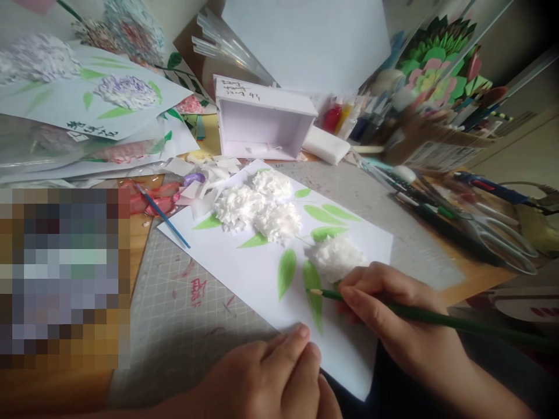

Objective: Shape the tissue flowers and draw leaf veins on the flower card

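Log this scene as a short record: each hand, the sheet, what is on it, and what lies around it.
Right hand: grips a green pencil, tip at a green leaf
Left hand: at the sheet's near edge
Sheet: white, lying aslant on a gray mat
White flowers: four; three clustered, one apart beside the right hand
Blue stick: partly over the sheet's edge
Behind: white box, open side forward
Right side: scissors
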`<action>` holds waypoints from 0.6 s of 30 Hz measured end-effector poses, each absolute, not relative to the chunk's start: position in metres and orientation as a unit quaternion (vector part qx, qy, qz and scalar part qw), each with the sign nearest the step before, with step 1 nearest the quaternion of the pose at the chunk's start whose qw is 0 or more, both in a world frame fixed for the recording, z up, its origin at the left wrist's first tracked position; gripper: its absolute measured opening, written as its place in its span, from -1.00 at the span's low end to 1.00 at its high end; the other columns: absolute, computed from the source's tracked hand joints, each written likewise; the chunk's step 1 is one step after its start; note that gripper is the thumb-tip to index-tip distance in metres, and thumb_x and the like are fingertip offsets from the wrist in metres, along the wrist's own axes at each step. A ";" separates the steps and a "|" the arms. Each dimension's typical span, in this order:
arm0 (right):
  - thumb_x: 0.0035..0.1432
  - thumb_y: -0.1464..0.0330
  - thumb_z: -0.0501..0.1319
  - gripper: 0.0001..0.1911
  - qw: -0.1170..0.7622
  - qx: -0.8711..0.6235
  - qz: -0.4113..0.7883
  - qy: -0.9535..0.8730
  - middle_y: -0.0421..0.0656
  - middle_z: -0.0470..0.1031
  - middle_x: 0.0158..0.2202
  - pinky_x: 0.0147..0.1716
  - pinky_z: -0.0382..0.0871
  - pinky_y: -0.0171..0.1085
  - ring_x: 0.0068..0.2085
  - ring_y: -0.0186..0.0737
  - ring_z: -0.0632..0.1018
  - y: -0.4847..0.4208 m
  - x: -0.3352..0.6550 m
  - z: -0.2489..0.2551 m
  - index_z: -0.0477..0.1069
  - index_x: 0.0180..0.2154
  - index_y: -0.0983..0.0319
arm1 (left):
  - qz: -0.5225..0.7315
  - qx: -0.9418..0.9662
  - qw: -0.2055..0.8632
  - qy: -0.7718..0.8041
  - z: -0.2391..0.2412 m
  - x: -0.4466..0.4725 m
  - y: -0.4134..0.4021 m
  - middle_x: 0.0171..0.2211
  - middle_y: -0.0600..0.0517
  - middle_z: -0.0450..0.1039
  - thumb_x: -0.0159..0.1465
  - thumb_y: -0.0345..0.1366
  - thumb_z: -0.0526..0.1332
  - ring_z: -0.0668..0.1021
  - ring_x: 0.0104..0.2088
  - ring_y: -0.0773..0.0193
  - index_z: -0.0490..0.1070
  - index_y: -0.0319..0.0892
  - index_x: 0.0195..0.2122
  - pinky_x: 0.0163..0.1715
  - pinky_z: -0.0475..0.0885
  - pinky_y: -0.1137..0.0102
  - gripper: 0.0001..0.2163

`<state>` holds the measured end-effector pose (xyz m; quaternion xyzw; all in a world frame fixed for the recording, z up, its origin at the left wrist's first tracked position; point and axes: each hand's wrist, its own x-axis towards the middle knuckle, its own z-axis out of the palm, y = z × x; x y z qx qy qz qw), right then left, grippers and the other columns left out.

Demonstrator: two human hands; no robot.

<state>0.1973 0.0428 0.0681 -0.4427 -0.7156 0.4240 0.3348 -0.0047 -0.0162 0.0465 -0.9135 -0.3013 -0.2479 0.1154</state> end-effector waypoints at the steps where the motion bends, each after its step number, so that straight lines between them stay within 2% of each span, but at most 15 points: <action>1: 0.16 0.46 0.17 -0.83 0.332 -0.440 0.422 -0.720 -0.25 0.45 -0.50 -0.51 0.31 -0.39 -0.49 -0.38 0.46 0.043 0.197 0.068 0.33 -0.49 0.21 | -0.249 -0.911 0.118 -0.306 0.046 -0.004 -0.016 -0.28 -0.06 0.53 0.27 -0.23 0.13 0.58 -0.24 0.26 0.41 -0.22 -0.31 -0.23 0.53 0.43 -0.83; 6: 0.14 0.47 0.17 -0.71 0.317 -0.423 0.469 -0.708 -0.26 0.37 -0.60 -0.44 0.36 -0.33 -0.48 -0.32 0.45 0.044 0.199 0.068 0.21 -0.60 0.22 | -0.249 -0.908 0.127 -0.313 0.045 -0.003 -0.015 -0.30 -0.08 0.52 0.27 -0.12 0.11 0.57 -0.24 0.24 0.39 -0.21 -0.33 -0.19 0.53 0.38 -0.75; 10: 0.15 0.46 0.17 -0.80 0.333 -0.438 0.440 -0.710 -0.23 0.43 -0.52 -0.49 0.33 -0.36 -0.48 -0.34 0.45 0.043 0.199 0.069 0.31 -0.52 0.22 | -0.249 -0.908 0.128 -0.311 0.042 -0.003 -0.014 -0.30 -0.08 0.52 0.27 -0.12 0.10 0.57 -0.23 0.24 0.39 -0.21 -0.33 -0.18 0.53 0.37 -0.75; 13: 0.14 0.46 0.17 -0.72 0.321 -0.429 0.455 -0.711 -0.25 0.39 -0.58 -0.47 0.33 -0.34 -0.50 -0.34 0.43 0.043 0.199 0.069 0.22 -0.59 0.22 | -0.247 -0.909 0.127 -0.311 0.040 -0.002 -0.015 -0.29 -0.08 0.52 0.27 -0.13 0.11 0.57 -0.23 0.24 0.39 -0.22 -0.33 -0.19 0.53 0.38 -0.76; 18: 0.14 0.48 0.16 -0.75 0.328 -0.433 0.444 -0.713 -0.26 0.40 -0.56 -0.47 0.32 -0.36 -0.48 -0.34 0.45 0.043 0.200 0.069 0.23 -0.56 0.22 | -0.264 -0.906 0.135 -0.302 0.032 -0.001 -0.016 -0.29 -0.06 0.53 0.25 -0.27 0.14 0.57 -0.25 0.26 0.40 -0.22 -0.32 -0.29 0.54 0.46 -0.87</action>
